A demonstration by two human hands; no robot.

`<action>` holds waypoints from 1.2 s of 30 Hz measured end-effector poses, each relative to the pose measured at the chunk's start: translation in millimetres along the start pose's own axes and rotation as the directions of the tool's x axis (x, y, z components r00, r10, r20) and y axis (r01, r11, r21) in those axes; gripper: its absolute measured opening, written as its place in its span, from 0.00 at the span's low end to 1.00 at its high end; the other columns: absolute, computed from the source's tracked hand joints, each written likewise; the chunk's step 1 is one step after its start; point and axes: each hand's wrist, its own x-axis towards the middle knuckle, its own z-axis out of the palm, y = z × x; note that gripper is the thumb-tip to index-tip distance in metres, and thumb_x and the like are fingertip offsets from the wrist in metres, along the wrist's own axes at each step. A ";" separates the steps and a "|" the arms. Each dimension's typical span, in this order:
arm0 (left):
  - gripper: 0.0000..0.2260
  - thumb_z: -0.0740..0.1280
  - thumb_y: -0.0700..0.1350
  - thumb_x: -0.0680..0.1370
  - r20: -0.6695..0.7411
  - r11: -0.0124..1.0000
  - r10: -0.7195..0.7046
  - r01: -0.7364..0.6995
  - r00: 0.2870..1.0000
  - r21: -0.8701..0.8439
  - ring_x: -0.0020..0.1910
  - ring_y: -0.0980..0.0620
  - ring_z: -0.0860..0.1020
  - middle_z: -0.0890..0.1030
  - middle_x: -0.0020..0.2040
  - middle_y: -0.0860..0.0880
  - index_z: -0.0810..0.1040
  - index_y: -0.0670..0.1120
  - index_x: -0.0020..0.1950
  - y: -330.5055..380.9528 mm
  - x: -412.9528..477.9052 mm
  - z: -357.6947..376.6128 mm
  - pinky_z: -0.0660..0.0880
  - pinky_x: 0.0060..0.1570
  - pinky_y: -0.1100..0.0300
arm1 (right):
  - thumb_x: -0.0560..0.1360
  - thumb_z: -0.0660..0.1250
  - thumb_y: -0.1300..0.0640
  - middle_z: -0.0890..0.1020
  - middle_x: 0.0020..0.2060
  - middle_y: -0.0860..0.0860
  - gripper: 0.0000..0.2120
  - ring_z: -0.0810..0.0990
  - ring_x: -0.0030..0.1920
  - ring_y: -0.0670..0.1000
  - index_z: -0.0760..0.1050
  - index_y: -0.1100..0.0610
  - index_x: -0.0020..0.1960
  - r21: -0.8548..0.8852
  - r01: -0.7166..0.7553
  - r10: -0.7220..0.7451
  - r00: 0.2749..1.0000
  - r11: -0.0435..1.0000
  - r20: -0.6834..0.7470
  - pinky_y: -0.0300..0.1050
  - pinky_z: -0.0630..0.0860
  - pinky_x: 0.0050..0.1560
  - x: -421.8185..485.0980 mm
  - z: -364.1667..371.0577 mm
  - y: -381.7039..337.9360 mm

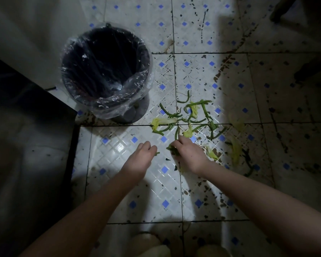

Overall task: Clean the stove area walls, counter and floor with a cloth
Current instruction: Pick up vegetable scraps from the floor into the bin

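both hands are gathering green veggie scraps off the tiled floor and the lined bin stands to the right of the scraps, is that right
Not quite. In the head view the lined bin stands to the left of the scraps, not the right. The rest holds: the left hand and right hand are both gathering green scraps off the tiled floor.

Grimy white, blue-dotted floor tiles (146, 191) under green, perhaps vegetable, scraps (200, 102).
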 end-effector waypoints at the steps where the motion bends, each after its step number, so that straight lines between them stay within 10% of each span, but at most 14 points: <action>1: 0.14 0.58 0.29 0.73 0.010 1.000 -0.006 0.006 1.000 -0.007 0.52 0.45 0.70 0.71 0.53 0.42 0.73 0.40 0.56 -0.9 -0.3 -1.8 0.72 0.45 0.54 | 0.76 0.62 0.63 0.70 0.55 0.54 0.16 0.71 0.55 0.55 0.67 0.55 0.63 0.001 -0.001 0.001 1.000 1.000 0.014 0.46 0.70 0.43 -1.6 0.3 -0.6; 20: 0.13 0.60 0.32 0.75 -0.103 0.997 0.068 -0.072 0.992 -0.035 0.51 0.48 0.68 0.69 0.52 0.46 0.71 0.44 0.57 16.6 -7.9 -33.1 0.74 0.48 0.51 | 0.70 0.60 0.73 0.70 0.52 0.55 0.18 0.70 0.46 0.52 0.67 0.60 0.58 -0.038 -0.007 0.008 0.999 0.999 0.038 0.43 0.64 0.41 -17.4 -10.7 -0.3; 36: 0.11 0.62 0.32 0.75 -0.374 0.985 0.157 -0.172 0.914 -0.006 0.51 0.47 0.70 0.71 0.52 0.43 0.73 0.39 0.57 57.0 14.3 -124.1 0.73 0.46 0.48 | 0.72 0.57 0.71 0.75 0.47 0.54 0.12 0.73 0.46 0.53 0.71 0.57 0.49 0.075 -0.112 0.131 0.934 0.991 -0.332 0.51 0.76 0.47 -13.9 -110.2 28.1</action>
